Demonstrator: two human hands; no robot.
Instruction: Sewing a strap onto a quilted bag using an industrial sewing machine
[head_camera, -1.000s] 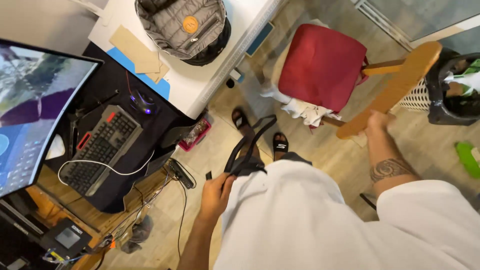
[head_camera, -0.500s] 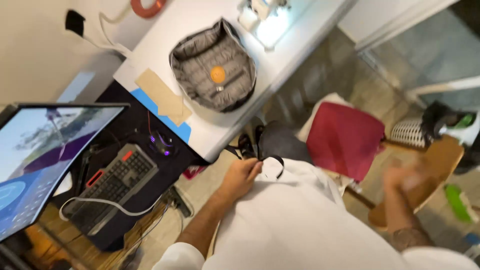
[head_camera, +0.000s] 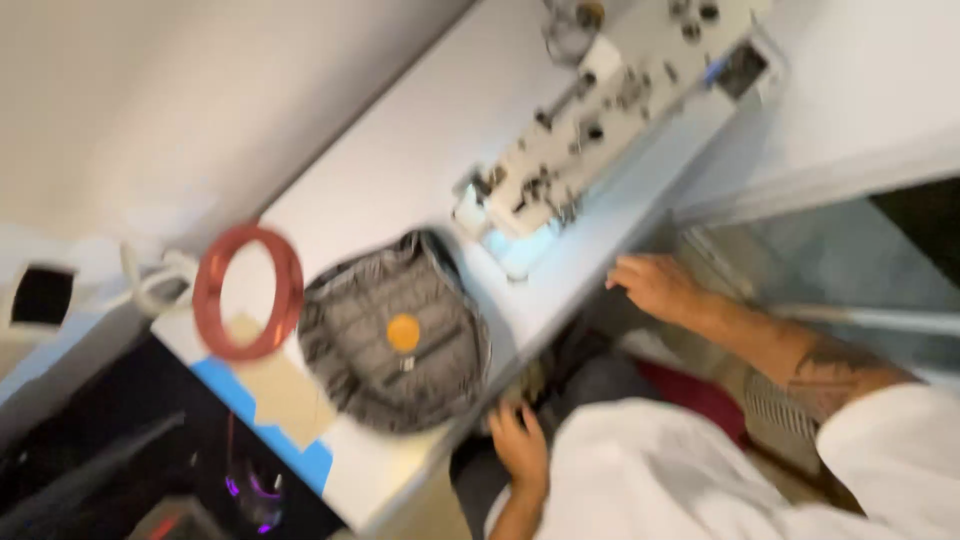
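Head view, blurred by motion; fine detail is unreliable.

Left hand (head_camera: 522, 447): I see it low in frame at about 6 o'clock, at the front edge of the white surface (head_camera: 400, 170). Its fingers lie against a dark piece of fabric (head_camera: 590, 385) that hangs just below that edge. Whether the grip is clamped on the fabric or only resting on it, I cannot tell; the blur hides the fingertips.

Right hand (head_camera: 655, 285): at about 3 o'clock from frame centre, at the surface's front edge, fingers spread and apart, holding nothing that I can make out. The forearm behind it carries a dark tattoo and runs into a white sleeve (head_camera: 880, 450).

Nearest thing on the surface: a round grey quilted cushion with an orange disc at its centre (head_camera: 392, 335). It lies flat, at about 11 o'clock from the left hand, near it but not touching. From the right hand it sits at 9 o'clock, well apart.

Around it: a red ring (head_camera: 248, 292) just beside the cushion at its 9 o'clock; a white sewing machine with a lit lamp underneath (head_camera: 600, 110) at the cushion's 1 o'clock, just above the right hand at its 11 o'clock; a tan card on blue sheet (head_camera: 285, 405) at the cushion's 7 o'clock.
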